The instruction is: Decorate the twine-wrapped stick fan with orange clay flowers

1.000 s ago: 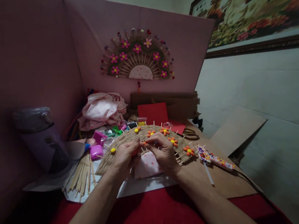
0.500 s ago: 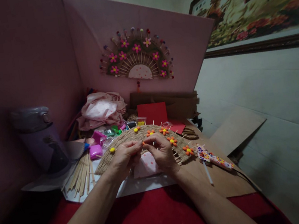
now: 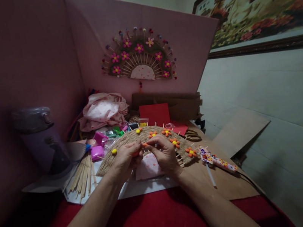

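The woven fan (image 3: 128, 139) lies flat on the tabletop (image 3: 162, 219), with thin sticks standing out along its curved edge. Both hands are over the middle of this fan. The left hand (image 3: 125, 160) and the right hand (image 3: 165, 156) are curled, and their fingertips come together on a small orange piece (image 3: 145, 144), which they pinch just above the fan's inner edge. How much of the piece each hand grips, I cannot tell, because the fingers cover it.

On the fan, to the right of the hands, four orange flowers (image 3: 175, 142) with yellow centres sit in a row along the arc. To the left of the hands, one yellow ball (image 3: 114, 151) is on the fan. Below the fan's centre there is a pale dotted paper (image 3: 148, 167), partly hidden by the hands.

Just beside the right end of the fan lies a patterned glue gun (image 3: 219, 162). At the left end of the fan lies a bundle of thin sticks (image 3: 82, 175), and near it are magenta clay blocks (image 3: 97, 152). Further left of the fan stands a purple bottle (image 3: 39, 141). Behind the fan there are a pink cloth (image 3: 102, 110) and a red card (image 3: 156, 114). High above the fan, on the pink wall, hangs a finished fan (image 3: 139, 56) with pink flowers.
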{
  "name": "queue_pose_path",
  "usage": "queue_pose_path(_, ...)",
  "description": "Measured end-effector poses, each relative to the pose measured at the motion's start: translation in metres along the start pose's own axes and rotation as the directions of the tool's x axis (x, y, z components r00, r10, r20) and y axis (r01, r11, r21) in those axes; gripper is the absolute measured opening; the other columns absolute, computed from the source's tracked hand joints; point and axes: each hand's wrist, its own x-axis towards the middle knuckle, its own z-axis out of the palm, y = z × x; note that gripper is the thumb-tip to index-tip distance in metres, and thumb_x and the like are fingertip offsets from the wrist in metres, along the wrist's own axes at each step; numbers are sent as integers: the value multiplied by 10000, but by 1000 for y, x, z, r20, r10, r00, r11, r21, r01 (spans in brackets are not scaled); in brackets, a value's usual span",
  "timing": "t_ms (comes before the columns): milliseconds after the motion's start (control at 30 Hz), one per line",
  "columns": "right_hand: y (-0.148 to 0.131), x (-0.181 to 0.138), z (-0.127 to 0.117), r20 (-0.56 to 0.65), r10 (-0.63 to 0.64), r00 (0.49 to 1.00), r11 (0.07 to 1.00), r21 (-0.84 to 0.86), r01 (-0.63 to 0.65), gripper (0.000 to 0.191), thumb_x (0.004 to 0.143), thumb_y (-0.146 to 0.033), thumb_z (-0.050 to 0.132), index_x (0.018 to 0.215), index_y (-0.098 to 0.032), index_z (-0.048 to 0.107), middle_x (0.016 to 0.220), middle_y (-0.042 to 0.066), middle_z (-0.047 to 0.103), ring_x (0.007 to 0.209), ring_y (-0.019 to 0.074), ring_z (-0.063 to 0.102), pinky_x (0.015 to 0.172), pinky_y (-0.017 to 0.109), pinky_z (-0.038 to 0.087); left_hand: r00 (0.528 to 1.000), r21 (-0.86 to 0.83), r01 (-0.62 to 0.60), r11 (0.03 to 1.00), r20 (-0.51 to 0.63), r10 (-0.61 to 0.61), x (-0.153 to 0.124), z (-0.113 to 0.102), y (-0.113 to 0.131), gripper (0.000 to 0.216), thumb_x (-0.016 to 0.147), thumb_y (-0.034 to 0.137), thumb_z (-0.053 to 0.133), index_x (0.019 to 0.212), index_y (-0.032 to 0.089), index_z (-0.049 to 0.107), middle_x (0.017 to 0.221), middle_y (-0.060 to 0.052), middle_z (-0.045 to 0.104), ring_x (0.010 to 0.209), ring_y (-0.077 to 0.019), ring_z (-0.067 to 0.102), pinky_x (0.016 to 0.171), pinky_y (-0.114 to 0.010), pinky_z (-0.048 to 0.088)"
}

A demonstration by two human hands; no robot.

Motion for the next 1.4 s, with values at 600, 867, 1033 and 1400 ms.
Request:
queue_pose_path(600, -1, 0, 0, 14, -9, 1000, 1000, 4, 8, 65, 809, -257, 633, 767, -208, 631, 734, 5, 578, 675, 136, 505, 600, 263, 402, 1000, 24, -14, 1000, -3, 14, -1, 2, 0, 396, 610, 440, 747, 584, 148, 481, 456, 55, 413, 361, -28, 298, 370, -186, 122)
queue_pose_path(867, -3, -1, 0, 18, -12, 1000, 1000, -2, 12, 84, 833, -255, 605, 777, -201, 636, 740, 10, 591, 676, 135, 507, 612, 270, 397, 1000, 36, -14, 999, -2, 14, -1, 1, 0, 368, 638, 430, 724, 594, 154, 484, 459, 54, 417, 364, -33, 304, 374, -189, 133)
queue_pose_path(1033, -2, -1, 1, 38, -26, 999, 1000, 2, 26, 66, 834, -247, 603, 798, -201, 633, 769, 18, 597, 707, 141, 521, 613, 268, 404, 1000, 49, -19, 999, -12, 19, -2, 2, 0, 380, 618, 410, 737, 558, 155, 461, 443, 53, 415, 363, -34, 315, 377, -191, 143)
queue_pose_path(1400, 0, -2, 0, 11, -7, 1000, 1000, -14, 7, 53, 827, -231, 610, 864, -196, 626, 802, 11, 602, 705, 130, 527, 611, 250, 412, 999, 24, -42, 999, 13, 41, 0, 1, 0, 324, 621, 354, 746, 605, 138, 505, 469, 50, 441, 386, -27, 325, 384, -176, 178)
